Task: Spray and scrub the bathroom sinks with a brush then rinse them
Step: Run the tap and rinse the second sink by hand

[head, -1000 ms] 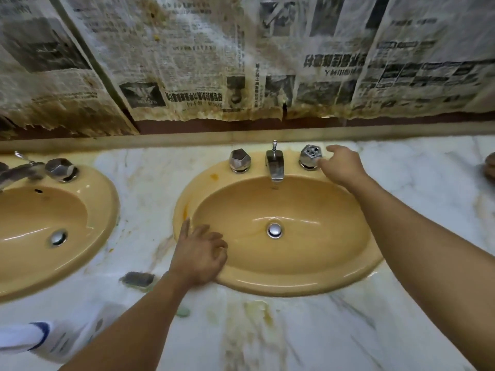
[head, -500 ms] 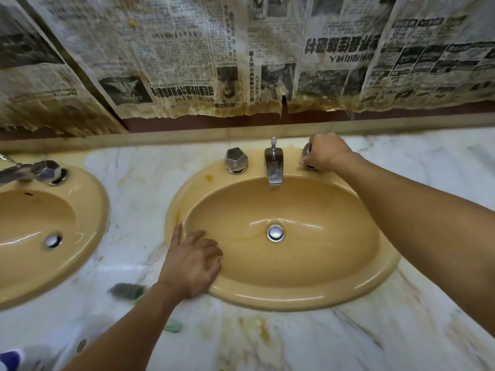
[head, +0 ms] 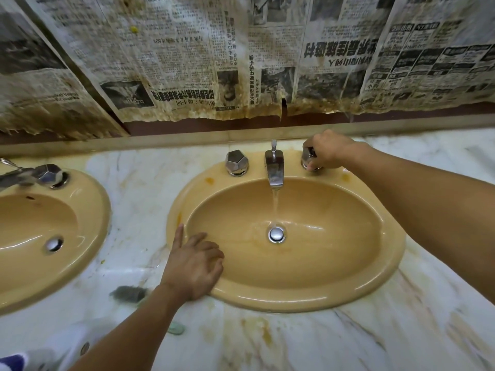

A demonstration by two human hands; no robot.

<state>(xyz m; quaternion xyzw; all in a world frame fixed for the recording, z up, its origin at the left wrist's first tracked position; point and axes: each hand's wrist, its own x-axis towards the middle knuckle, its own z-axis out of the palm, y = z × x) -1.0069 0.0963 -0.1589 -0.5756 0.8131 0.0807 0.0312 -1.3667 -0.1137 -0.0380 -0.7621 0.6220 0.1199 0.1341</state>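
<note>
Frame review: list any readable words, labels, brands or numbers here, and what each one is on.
Nothing can be quoted with confidence.
Newspaper sheets on the wall, bold headlines: East Asian characters, seemingly mirror-reversed, not legible.
Newspaper columns: too small to read.
Dark advert box on the newspaper: reversed, blurred lettering, unreadable.
White bottle at lower left: blurred, no label readable.
Right sink and tap: no markings seen.

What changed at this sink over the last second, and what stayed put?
The right hand closed over the right tap knob and grips it; water now runs from the spout into the sink. The left hand stays on the sink's front rim, brush untouched on the counter.
</note>
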